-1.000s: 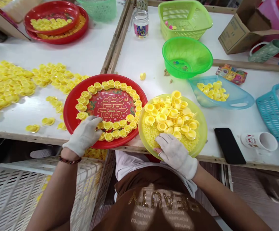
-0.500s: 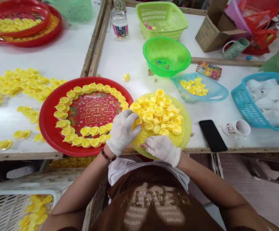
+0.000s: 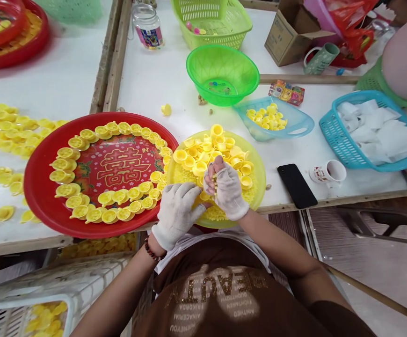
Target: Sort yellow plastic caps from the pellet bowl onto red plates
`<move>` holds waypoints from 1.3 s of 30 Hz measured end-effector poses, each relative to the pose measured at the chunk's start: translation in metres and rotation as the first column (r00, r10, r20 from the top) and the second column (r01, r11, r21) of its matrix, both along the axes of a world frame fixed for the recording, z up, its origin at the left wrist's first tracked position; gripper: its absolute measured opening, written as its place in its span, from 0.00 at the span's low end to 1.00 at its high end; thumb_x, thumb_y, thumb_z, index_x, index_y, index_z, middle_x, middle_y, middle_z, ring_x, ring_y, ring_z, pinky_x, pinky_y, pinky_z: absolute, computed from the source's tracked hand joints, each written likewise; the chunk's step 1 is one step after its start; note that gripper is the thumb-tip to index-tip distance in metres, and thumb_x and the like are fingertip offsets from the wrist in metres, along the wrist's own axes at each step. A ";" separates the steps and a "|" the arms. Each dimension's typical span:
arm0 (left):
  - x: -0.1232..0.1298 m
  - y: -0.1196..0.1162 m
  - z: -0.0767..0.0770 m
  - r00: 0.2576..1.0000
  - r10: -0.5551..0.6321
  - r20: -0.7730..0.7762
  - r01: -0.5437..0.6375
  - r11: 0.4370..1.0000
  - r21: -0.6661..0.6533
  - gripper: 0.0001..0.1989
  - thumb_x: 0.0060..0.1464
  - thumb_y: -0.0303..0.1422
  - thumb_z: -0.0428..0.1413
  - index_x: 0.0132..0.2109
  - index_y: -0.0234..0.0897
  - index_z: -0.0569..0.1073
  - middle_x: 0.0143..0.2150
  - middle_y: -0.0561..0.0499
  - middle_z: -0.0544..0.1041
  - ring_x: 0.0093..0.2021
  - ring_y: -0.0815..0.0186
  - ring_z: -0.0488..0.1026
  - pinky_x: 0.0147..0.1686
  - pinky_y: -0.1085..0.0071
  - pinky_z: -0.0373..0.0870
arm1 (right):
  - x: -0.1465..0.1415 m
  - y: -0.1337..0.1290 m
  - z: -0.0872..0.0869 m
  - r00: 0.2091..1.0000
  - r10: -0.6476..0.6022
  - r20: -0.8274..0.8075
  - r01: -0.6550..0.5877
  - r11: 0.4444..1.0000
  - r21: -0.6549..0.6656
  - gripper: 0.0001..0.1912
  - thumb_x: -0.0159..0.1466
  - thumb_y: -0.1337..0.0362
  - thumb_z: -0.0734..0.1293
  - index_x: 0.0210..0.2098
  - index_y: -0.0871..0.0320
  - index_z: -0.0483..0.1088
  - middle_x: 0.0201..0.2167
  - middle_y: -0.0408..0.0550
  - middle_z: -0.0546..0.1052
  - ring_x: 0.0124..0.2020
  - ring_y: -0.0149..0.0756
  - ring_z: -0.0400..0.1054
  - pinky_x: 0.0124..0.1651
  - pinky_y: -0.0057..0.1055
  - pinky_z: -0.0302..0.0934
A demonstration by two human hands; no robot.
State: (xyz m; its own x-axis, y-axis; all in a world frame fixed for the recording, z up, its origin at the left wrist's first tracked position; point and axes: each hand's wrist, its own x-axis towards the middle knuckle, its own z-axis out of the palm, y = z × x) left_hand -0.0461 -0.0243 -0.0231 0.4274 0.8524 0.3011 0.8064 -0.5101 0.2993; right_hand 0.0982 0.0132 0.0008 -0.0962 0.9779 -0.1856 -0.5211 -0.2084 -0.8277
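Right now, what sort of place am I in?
Probably a hand-assembly workshop: a wood-edged worktable, a red tray ringed with yellow cups, and more cups heaped in a yellow bowl.

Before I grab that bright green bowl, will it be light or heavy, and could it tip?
The green bowl is probably light for its size: its walls look like thin, see-through plastic, with little inside. Its rim may flex a bit if pinched, being that thin. The sides flare out above a narrower base, so a push high up could tip it.
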 end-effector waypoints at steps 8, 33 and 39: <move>-0.001 -0.002 -0.003 0.997 0.039 0.072 -0.039 0.999 -0.002 0.09 0.58 0.36 0.59 0.43 0.37 0.74 0.45 0.46 0.80 0.43 0.56 0.75 0.44 0.58 0.65 | -0.007 0.006 -0.009 0.997 -0.063 -0.039 0.062 0.998 -0.020 0.27 0.66 0.38 0.62 0.25 0.54 0.57 0.20 0.37 0.60 0.20 0.28 0.58 0.23 0.27 0.57; -0.088 -0.004 0.006 0.888 0.262 0.377 -0.335 0.931 0.142 0.12 0.56 0.33 0.63 0.46 0.37 0.73 0.45 0.45 0.80 0.47 0.60 0.78 0.49 0.63 0.76 | 0.030 -0.046 -0.015 0.007 -0.280 0.960 -0.855 0.495 0.151 0.12 0.66 0.72 0.63 0.49 0.60 0.70 0.49 0.56 0.74 0.47 0.46 0.66 0.51 0.42 0.64; -0.181 0.025 -0.005 0.897 0.414 0.151 -0.423 0.906 0.030 0.14 0.56 0.40 0.61 0.46 0.36 0.74 0.43 0.46 0.81 0.42 0.59 0.78 0.46 0.63 0.74 | 0.031 -0.044 -0.020 -0.039 -0.230 0.972 -0.856 0.510 0.086 0.06 0.71 0.66 0.62 0.41 0.58 0.71 0.40 0.51 0.74 0.43 0.43 0.65 0.49 0.41 0.61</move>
